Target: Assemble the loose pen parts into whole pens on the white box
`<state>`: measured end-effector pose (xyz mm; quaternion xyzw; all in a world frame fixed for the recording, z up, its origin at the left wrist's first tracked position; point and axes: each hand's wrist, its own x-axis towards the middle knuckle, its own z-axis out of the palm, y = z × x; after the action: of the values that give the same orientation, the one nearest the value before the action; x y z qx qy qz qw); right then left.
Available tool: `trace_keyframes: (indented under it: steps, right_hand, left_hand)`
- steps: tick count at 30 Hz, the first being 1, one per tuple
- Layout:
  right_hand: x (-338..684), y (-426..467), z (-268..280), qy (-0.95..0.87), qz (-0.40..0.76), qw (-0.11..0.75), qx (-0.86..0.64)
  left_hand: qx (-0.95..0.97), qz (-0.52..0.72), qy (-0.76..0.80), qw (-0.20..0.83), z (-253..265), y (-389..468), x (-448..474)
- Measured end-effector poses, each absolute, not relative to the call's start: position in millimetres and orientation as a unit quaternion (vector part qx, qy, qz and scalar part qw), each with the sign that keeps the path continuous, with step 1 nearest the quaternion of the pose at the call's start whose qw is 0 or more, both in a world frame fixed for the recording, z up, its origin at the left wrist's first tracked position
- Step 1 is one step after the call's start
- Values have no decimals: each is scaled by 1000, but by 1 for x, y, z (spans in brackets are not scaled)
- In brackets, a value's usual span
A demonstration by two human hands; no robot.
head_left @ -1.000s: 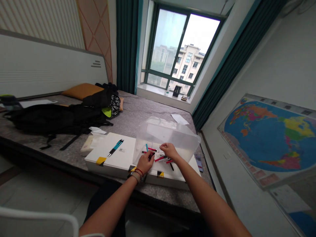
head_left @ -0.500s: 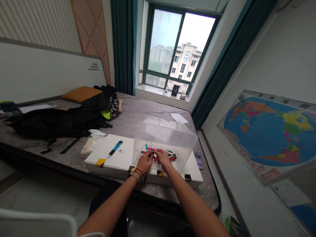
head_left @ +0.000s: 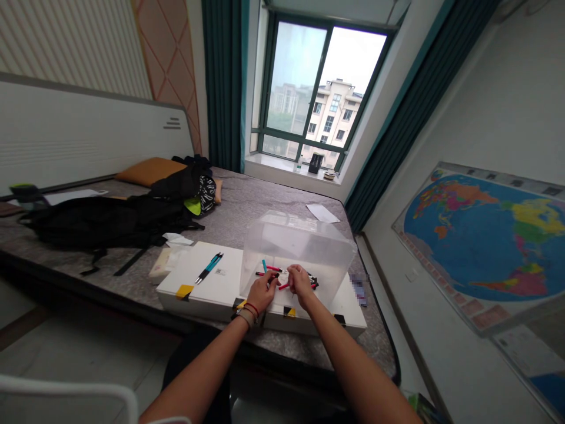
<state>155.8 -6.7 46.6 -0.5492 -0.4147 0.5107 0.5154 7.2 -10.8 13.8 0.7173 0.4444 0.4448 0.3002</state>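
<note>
Left hand [head_left: 263,290]: fingers closed on a small dark piece [head_left: 275,277], too small to identify. Right hand [head_left: 300,284]: fingers bent, just beside the left and apart from it; whether it grips anything cannot be told. Loose pens [head_left: 274,269], red, teal and black, lie around both hands at the front of a clear plastic box [head_left: 300,242], which rests on a flat white box [head_left: 188,268]. Two teal-and-black pens [head_left: 209,268] lie side by side on the left part of the white box. Beside them is a small printed label [head_left: 220,272], illegible. Yellow-and-black tape [head_left: 184,291] marks the front edge. The white box sits on a bed [head_left: 247,188]. Lettering on the wall's world map [head_left: 481,235] is too small to read.
</note>
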Motion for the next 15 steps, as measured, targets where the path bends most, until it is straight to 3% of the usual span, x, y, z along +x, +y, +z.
trace_keyframes:
  steps: [8, 15]
  right_hand:
    - [163, 13, 93, -314, 545, 643, -437]
    - [131, 23, 95, -354, 523, 635, -445]
  left_hand:
    - [717, 447, 444, 300, 14, -11, 8]
    - [719, 435, 449, 306, 15, -12, 9]
